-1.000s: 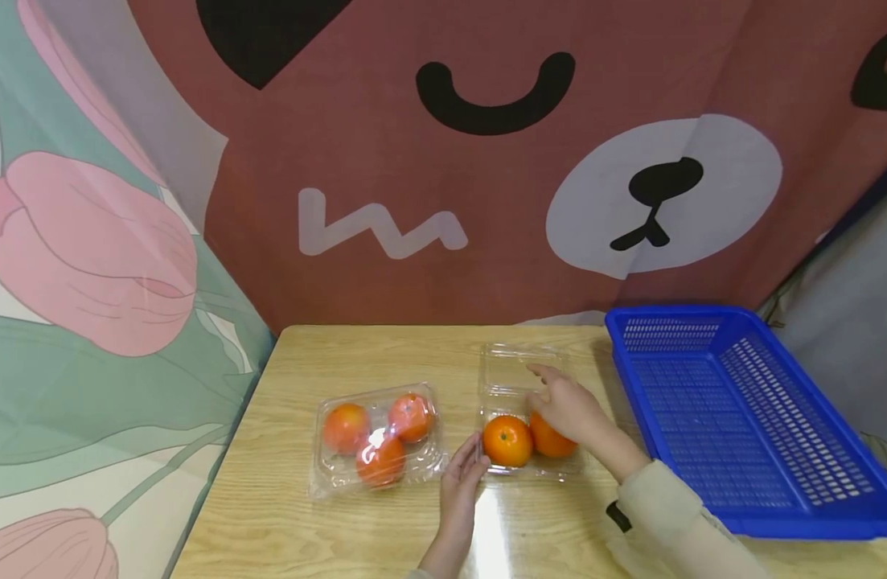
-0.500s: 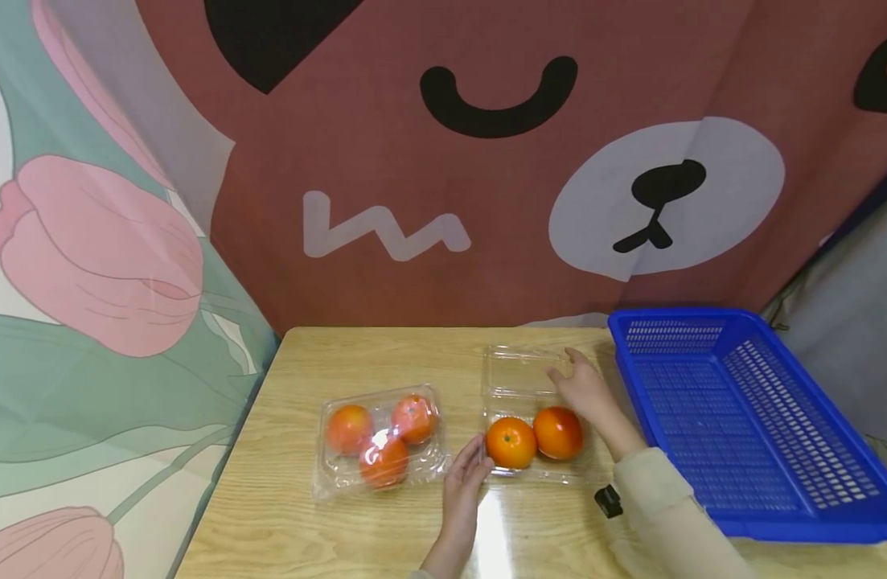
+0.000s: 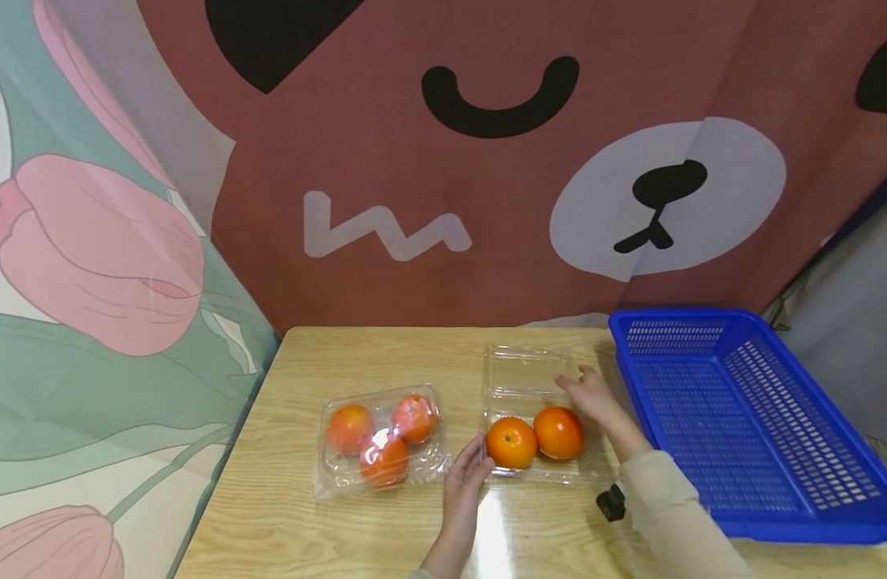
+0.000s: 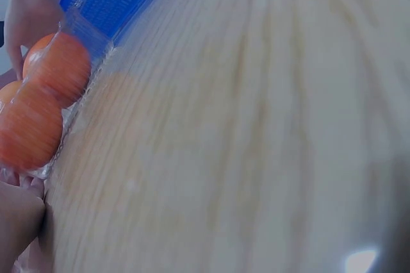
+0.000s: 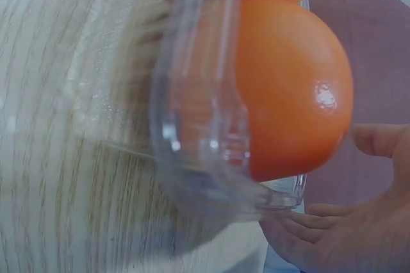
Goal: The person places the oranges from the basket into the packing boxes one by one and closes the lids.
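Note:
A clear plastic clamshell box [image 3: 524,371] lies on the table with its lid folded back. In its near half sit two oranges, the left orange [image 3: 511,442] and the right orange [image 3: 558,433]. My left hand [image 3: 459,490] rests against the box's left side, its fingers fairly straight along the wall and the thumb at the near corner. My right hand [image 3: 593,397] hovers by the box's right side near the lid hinge, thumb and fingers spread, holding nothing. In the right wrist view, the same right hand [image 5: 359,222] appears beside an orange [image 5: 291,87].
Left of the open box is a closed clear clamshell box [image 3: 334,476] with three orange-red fruits inside. A large blue plastic basket [image 3: 711,450] stands on the right. Behind the wooden table [image 3: 269,515] hangs a patterned cloth [image 3: 385,289].
My right hand has drawn back from above the right orange toward the box's right side, uncovering the orange. My left hand stays at the box's left edge.

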Demonstrator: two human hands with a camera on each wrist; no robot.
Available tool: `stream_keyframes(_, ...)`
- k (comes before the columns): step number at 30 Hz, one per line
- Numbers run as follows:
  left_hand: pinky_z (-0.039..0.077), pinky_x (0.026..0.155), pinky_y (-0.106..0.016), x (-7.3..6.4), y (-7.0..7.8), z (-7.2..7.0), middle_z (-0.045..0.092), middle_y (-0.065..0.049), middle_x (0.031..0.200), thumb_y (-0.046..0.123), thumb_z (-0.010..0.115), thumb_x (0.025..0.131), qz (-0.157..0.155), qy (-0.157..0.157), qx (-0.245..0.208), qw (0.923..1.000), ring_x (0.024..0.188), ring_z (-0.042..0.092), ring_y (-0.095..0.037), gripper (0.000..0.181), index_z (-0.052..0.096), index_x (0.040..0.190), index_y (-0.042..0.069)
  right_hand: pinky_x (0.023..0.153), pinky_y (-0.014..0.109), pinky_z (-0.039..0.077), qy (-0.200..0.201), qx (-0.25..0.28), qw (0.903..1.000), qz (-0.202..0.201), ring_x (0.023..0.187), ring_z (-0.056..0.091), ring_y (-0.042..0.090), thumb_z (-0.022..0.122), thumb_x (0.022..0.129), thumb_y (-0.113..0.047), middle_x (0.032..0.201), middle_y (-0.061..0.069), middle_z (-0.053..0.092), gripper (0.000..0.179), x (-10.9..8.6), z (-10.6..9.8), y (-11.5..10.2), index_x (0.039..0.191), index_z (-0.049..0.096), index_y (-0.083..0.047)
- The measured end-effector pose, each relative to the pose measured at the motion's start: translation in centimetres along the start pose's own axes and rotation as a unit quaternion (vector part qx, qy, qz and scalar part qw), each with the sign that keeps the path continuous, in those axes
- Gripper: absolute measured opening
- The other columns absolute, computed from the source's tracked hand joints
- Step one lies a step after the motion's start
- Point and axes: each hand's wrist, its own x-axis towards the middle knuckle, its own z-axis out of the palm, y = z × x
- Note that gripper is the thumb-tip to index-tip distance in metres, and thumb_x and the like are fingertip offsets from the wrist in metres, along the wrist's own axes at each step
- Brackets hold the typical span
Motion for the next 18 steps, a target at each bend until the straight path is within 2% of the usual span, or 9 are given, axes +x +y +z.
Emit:
stream_keyframes(7,0.038,0.103,-0.022,0.0,-0.1,-0.1,0.045,-0.019,0.148,0.013,0.066,0.094,0.002,-0.001,0.007,1.0,0.137,0.042,-0.031,0.053,0.048,0.141,-0.006,0.11,0.059,0.027,0.019,0.016,0.9997,-0.009,0.132,0.031,0.057,0.048,0.102,-0.023,0.142,0.047,0.027,0.07,-0.2,0.2,0.2,0.144,0.017,0.023)
stream_keyframes(18,0.038,0.104,-0.024,0.0,0.0,0.0,0.045,-0.019,0.148,0.014,0.066,0.094,0.004,-0.001,0.011,0.9999,0.137,0.042,-0.031,0.054,0.048,0.141,-0.006,0.11,0.059,0.028,0.055,0.047,0.9966,-0.039,0.134,0.031,0.055,0.05,0.102,-0.017,0.148,0.043,0.024,0.071,-1.4,0.4,0.3,0.149,0.01,0.017)
